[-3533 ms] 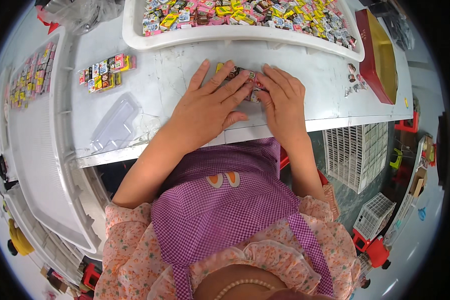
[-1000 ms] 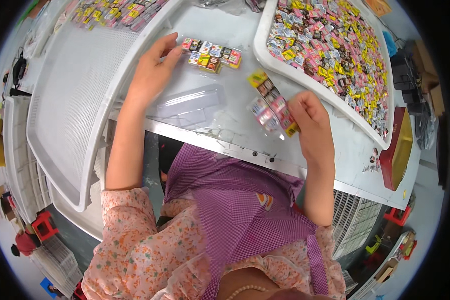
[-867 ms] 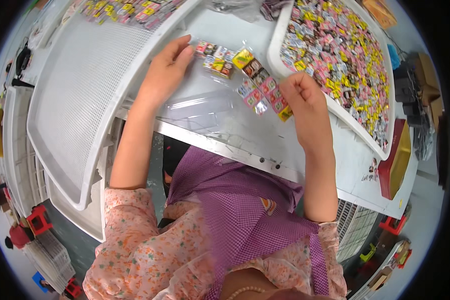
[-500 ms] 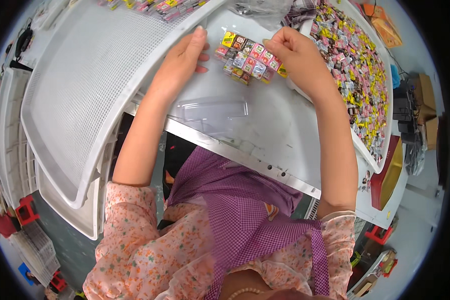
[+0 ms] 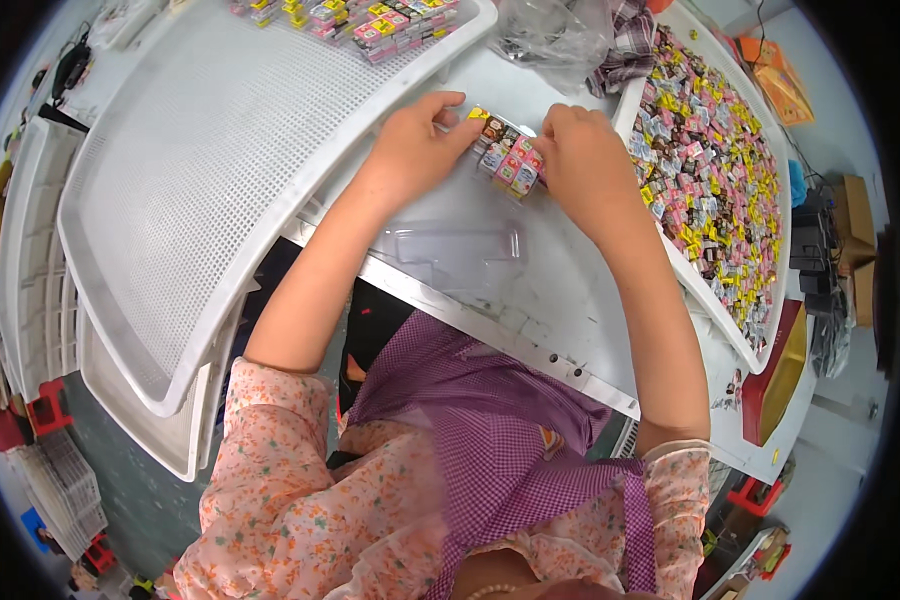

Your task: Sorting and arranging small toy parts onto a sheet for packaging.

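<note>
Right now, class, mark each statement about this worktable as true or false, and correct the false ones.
1. Both hands, left hand and right hand, touch the cluster of small colourful blocks. True.
2. The clear plastic tray is full of blocks. False: it lies empty.
3. The bin of loose blocks is on the person's right. True.
4. The white mesh tray is piled full. False: only its far end holds blocks.

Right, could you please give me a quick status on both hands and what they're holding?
Left hand and right hand both pinch a row of small colourful cubes on the white table. Clear plastic tray lies empty just below. Nothing between.
</note>
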`<state>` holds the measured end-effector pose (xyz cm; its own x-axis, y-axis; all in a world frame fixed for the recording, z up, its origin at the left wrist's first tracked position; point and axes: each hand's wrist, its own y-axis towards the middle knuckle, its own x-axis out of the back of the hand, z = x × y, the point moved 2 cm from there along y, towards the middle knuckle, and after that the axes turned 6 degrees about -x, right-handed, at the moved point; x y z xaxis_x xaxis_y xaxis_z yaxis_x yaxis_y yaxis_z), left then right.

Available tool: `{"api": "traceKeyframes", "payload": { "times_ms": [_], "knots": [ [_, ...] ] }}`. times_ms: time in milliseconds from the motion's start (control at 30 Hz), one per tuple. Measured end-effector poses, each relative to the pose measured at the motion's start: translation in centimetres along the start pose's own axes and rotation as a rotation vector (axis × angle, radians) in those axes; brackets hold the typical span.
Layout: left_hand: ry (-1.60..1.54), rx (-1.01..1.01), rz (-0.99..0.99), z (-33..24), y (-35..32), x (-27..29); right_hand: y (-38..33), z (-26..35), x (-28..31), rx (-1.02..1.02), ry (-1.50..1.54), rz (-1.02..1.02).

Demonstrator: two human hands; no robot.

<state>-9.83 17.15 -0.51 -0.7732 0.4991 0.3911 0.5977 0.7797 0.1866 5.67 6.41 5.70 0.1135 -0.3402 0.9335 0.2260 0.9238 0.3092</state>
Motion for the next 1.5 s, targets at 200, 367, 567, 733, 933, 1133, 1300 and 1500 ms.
{"api": "traceKeyframes", "payload": {
  "times_ms": [200,367,567,733,933,1133,1300,1500],
  "knots": [
    [-0.048,0.141,0.090,-1.5,0.1,1.1,-3.6,1.3,3.3,-0.122,0.343,-0.003],
    [-0.114,0.166,0.124,-0.7,1.1,1.2,-9.3,1.1,1.4,-0.137,0.243,-0.101],
    [-0.122,0.301,0.237,-2.4,1.8,1.0,-10.7,0.2,-1.7,-0.183,0.242,-0.089],
    [-0.227,0.344,0.259,-2.4,1.8,0.7,-10.7,-0.8,-2.4,-0.229,0.414,-0.088],
    [-0.265,0.416,0.340,-2.0,2.3,1.0,-10.8,-1.2,-2.7,-0.247,0.465,-0.122],
    [-0.432,0.393,0.283,-3.7,2.0,0.2,-10.7,-1.9,-2.6,-0.253,0.490,-0.136],
    [-0.581,0.394,0.387,-2.6,2.1,-0.3,-11.0,-2.5,-2.9,-0.287,0.469,-0.140],
    [-0.665,0.437,0.425,-4.0,0.6,-0.5,-10.8,-2.1,-3.6,-0.226,0.513,-0.221]
  ]
}}
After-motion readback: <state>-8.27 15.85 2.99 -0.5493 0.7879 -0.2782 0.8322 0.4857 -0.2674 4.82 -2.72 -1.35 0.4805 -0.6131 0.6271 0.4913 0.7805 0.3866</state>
